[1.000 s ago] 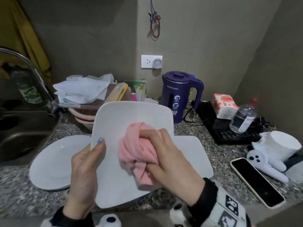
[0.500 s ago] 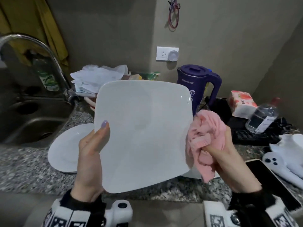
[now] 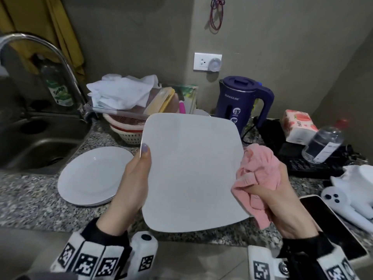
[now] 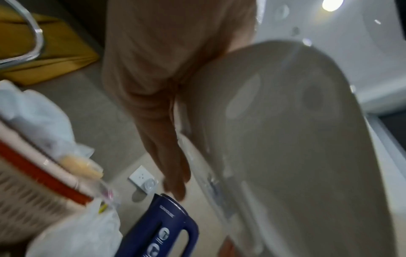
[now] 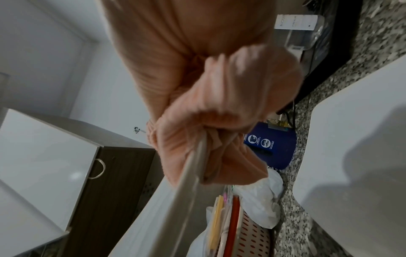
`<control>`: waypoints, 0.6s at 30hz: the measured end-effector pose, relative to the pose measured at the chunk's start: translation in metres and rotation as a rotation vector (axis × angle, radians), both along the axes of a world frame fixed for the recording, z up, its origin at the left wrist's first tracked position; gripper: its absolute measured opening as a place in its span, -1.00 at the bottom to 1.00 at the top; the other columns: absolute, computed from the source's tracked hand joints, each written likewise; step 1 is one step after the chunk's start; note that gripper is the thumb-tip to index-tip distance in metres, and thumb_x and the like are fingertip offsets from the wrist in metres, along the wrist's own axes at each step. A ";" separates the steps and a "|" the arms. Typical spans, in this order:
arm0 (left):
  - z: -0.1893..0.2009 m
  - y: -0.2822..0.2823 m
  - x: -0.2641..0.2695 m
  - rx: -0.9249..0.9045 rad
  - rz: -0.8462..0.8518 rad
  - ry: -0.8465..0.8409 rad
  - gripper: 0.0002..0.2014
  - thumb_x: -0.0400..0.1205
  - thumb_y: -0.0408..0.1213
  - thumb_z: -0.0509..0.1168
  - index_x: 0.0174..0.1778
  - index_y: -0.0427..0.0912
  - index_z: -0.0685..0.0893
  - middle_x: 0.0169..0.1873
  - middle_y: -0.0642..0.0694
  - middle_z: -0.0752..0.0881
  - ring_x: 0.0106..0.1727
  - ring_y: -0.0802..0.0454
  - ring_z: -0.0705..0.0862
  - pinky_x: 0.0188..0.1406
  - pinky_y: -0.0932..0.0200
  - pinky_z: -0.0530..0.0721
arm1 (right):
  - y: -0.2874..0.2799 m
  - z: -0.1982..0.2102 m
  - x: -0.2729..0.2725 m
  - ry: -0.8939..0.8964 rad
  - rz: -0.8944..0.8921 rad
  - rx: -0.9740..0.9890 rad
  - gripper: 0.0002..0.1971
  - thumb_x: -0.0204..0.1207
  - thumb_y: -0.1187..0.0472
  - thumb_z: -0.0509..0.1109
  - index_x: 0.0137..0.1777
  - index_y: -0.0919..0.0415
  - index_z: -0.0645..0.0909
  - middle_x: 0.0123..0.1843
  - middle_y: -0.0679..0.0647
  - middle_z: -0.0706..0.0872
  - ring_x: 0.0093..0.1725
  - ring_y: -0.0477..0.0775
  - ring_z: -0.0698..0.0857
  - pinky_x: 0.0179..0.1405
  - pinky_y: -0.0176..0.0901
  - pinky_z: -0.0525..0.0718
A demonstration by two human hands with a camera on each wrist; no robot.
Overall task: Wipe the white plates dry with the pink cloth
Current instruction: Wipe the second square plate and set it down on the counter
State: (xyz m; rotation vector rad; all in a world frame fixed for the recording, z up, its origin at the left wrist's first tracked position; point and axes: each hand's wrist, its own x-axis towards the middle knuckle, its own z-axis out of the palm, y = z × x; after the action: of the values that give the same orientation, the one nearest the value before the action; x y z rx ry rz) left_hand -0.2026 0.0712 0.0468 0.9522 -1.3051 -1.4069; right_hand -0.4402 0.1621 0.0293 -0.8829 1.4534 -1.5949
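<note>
Two hands hold square plate [image 3: 191, 170] upright above counter [image 3: 30, 199]: left hand [image 3: 133, 184] grips its left edge, right hand [image 3: 276, 197] pinches right edge through bunched pink cloth [image 3: 258, 170]. Round plate [image 3: 90, 176] lies left, near sink [image 3: 40, 142].

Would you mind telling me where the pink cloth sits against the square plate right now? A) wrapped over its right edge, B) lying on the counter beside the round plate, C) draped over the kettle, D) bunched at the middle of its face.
A: the right hand grips the pink cloth folded over the right edge of the square plate, the rim running into the cloth in the right wrist view.
</note>
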 end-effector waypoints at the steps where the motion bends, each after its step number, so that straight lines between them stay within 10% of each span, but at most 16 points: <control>1: 0.000 0.000 0.001 0.053 -0.027 0.013 -0.68 0.76 0.04 -0.09 0.22 0.15 0.54 -0.23 0.35 0.79 -0.22 0.47 0.75 -0.36 0.52 0.66 | 0.001 -0.001 0.000 0.026 0.002 0.002 -0.17 0.03 0.53 0.64 0.26 -0.03 0.42 0.12 0.06 0.70 -0.08 -0.21 0.76 -0.28 -0.34 0.70; 5: -0.004 0.008 0.001 0.164 -0.031 0.180 -0.57 0.75 0.07 -0.03 0.39 0.05 0.59 0.15 0.03 0.80 0.17 0.02 0.77 0.04 0.03 0.78 | 0.006 0.011 0.008 0.169 -0.054 -0.026 -0.25 0.31 0.56 0.54 0.39 0.04 0.32 0.07 -0.12 0.61 -0.19 -0.38 0.69 -0.35 -0.43 0.64; 10: -0.010 0.013 -0.008 0.054 0.035 0.261 -0.57 0.75 -0.08 0.00 0.43 -0.14 0.58 0.22 -0.04 0.77 0.24 0.04 0.74 0.15 0.14 0.72 | 0.019 0.028 0.044 1.414 -0.071 0.116 -0.30 0.39 0.21 0.48 0.48 -0.14 0.27 0.20 0.08 0.48 -0.34 -0.05 0.41 -0.49 -0.40 0.39; 15: -0.017 0.010 -0.015 -0.051 0.079 0.217 -0.69 0.66 -0.15 0.14 0.00 -0.14 0.79 -0.03 0.00 0.85 0.06 0.16 0.77 0.03 0.30 0.67 | 0.006 0.029 0.081 1.271 0.528 0.005 -0.32 0.49 0.15 0.31 0.44 -0.38 0.04 0.23 -0.07 0.26 0.01 0.14 0.57 -0.19 -0.19 0.39; 18: -0.021 0.015 -0.012 -0.022 0.045 0.248 -0.62 0.70 -0.25 0.12 -0.22 -0.16 0.83 -0.23 -0.01 0.84 -0.17 0.19 0.79 -0.21 0.34 0.69 | -0.025 0.046 0.061 1.166 0.242 -0.032 -0.35 0.42 0.23 0.33 0.40 -0.33 0.19 0.10 -0.05 0.21 -0.18 0.18 0.53 -0.23 -0.17 0.36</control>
State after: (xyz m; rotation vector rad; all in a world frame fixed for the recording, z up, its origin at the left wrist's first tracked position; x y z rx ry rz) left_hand -0.2149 0.0859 0.0262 0.7604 -1.1062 -1.4230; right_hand -0.3792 0.1376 0.0752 -2.1102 1.9216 -0.8772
